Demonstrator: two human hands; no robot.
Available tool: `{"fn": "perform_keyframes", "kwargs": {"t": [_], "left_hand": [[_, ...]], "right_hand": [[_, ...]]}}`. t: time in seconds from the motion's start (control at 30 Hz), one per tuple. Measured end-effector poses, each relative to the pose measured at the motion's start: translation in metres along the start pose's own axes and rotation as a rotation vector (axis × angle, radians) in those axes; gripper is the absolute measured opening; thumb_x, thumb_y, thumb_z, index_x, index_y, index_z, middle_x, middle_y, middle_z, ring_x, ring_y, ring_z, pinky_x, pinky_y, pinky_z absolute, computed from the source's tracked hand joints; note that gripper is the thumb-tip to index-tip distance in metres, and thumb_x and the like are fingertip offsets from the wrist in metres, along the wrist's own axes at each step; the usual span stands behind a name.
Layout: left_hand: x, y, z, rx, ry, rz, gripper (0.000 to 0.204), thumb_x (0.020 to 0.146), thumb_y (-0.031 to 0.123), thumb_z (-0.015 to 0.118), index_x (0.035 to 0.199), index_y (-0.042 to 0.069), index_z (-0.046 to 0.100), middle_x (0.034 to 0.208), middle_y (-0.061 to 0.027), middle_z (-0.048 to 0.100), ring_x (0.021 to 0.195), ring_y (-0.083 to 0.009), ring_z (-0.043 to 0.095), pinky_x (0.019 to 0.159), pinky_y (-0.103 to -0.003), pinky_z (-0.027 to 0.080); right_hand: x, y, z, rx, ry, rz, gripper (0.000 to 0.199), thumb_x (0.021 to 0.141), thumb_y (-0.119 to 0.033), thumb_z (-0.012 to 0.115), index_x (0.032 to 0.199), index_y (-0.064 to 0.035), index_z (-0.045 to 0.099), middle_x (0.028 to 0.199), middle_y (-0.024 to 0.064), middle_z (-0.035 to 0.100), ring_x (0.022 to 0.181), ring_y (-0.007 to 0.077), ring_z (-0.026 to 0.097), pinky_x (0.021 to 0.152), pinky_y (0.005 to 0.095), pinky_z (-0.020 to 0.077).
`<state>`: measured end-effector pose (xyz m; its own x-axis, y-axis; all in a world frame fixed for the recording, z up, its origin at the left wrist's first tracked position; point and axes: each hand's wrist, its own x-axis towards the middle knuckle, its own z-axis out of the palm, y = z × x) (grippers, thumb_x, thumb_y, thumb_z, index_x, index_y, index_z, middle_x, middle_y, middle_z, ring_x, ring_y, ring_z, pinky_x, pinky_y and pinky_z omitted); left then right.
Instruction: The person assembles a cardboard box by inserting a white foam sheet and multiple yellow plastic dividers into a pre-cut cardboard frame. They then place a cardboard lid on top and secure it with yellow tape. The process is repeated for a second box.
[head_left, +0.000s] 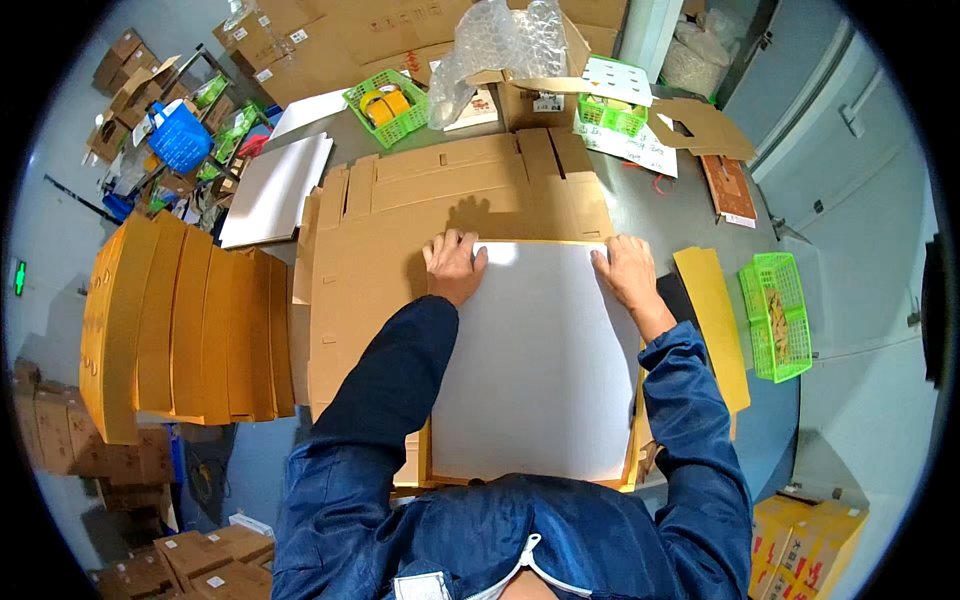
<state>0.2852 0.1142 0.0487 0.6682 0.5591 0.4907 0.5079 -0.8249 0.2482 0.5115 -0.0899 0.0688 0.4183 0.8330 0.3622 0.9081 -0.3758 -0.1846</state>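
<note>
A white rectangular panel (535, 360) with a thin yellow-orange frame (540, 241) lies in front of me, its near edge close to my body. At its far left corner my left hand (455, 268) grips the edge, fingers curled over and thumb against the face. My right hand (628, 272) holds the far right corner likewise, thumb on the white surface. What the fingertips touch beneath the edge is hidden. Under the panel is a flat brown cardboard sheet (380, 260) with slots and fold lines, spread over the grey table (655, 215).
Orange-brown panels (190, 320) stand in a row at left, near white boards (275, 190). Green baskets, one holding tape rolls (384, 104), and bubble wrap (500, 55) sit at the back. At right are a yellow strip (715, 330) and another green basket (776, 318).
</note>
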Motion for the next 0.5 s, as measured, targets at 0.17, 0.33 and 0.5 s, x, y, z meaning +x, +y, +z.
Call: {"fn": "perform_keyframes", "kwargs": {"t": [0.17,0.33,0.5], "left_hand": [[0.001,-0.013,0.011,-0.081,-0.123,-0.093,0.025,0.083,0.028,0.061,0.099,0.009,0.059,0.095,-0.0123,0.057,0.094,-0.0318,0.051,0.085,-0.047,0.036],[-0.015,-0.009,0.025,-0.035,-0.064,-0.068,0.032,0.084,0.025,0.058,0.112,0.010,0.059,0.112,-0.0163,0.052,0.110,-0.0317,0.045,0.096,-0.048,0.030],[-0.071,0.009,0.020,0.057,-0.338,0.068,0.060,0.091,0.033,0.048,0.140,0.002,0.033,0.145,-0.0207,0.028,0.136,-0.0358,0.022,0.112,-0.053,0.012]], "right_hand": [[0.005,0.006,0.006,0.029,-0.081,0.064,0.032,0.083,-0.034,0.061,0.088,-0.0029,0.060,0.089,0.0126,0.058,0.090,0.0300,0.053,0.082,0.0410,0.0400],[-0.011,0.016,0.042,0.068,0.093,0.037,0.029,0.081,-0.025,0.064,0.098,-0.0030,0.059,0.098,0.0161,0.055,0.099,0.0342,0.051,0.089,0.0435,0.0409],[-0.044,-0.019,0.052,-0.122,0.033,-0.130,0.059,0.082,-0.023,0.061,0.130,0.0067,0.042,0.137,0.0223,0.039,0.131,0.0362,0.032,0.111,0.0450,0.0240]]}}
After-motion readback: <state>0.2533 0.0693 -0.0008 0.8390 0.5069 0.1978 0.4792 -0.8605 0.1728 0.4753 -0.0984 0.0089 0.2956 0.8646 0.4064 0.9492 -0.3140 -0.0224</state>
